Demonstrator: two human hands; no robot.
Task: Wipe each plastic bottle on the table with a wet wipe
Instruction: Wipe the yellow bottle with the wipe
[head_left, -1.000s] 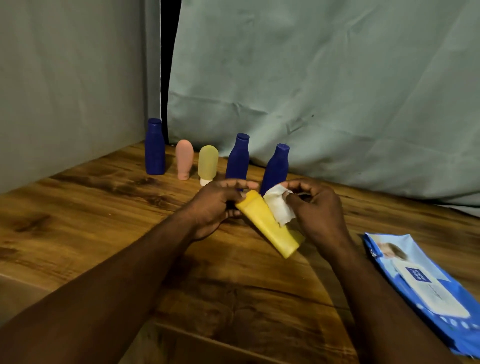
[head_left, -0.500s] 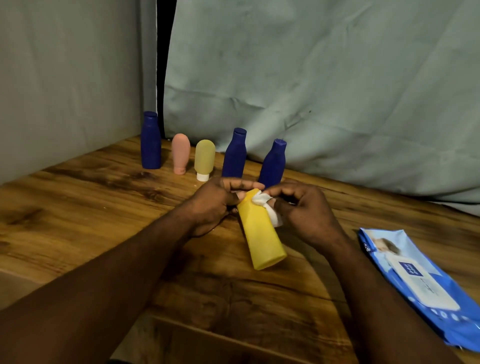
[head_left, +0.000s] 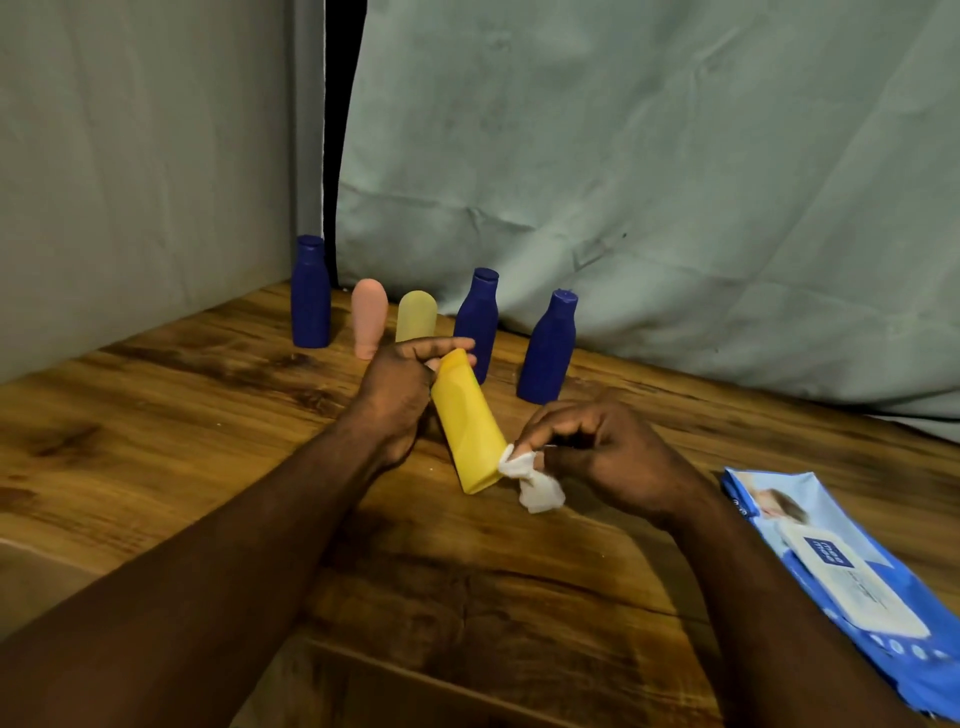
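My left hand (head_left: 402, 395) grips the upper end of a yellow plastic bottle (head_left: 467, 423), held tilted above the wooden table (head_left: 182, 415). My right hand (head_left: 597, 452) pinches a crumpled white wet wipe (head_left: 532, 480) against the bottle's lower end. Behind them stand three dark blue bottles (head_left: 310, 293) (head_left: 478, 317) (head_left: 548, 351), a pink bottle (head_left: 369, 317) and a pale yellow bottle (head_left: 415, 322), whose lower part is hidden by my left hand.
A blue pack of wet wipes (head_left: 841, 566) lies flat at the right near the table's edge. Grey-green cloth (head_left: 623, 182) hangs behind the table and along the left side. The table's front edge runs across the bottom left.
My right hand has slid the wipe from the top of the yellow bottle down to its lower end. The bottle stays in my left hand and is tilted a little differently.
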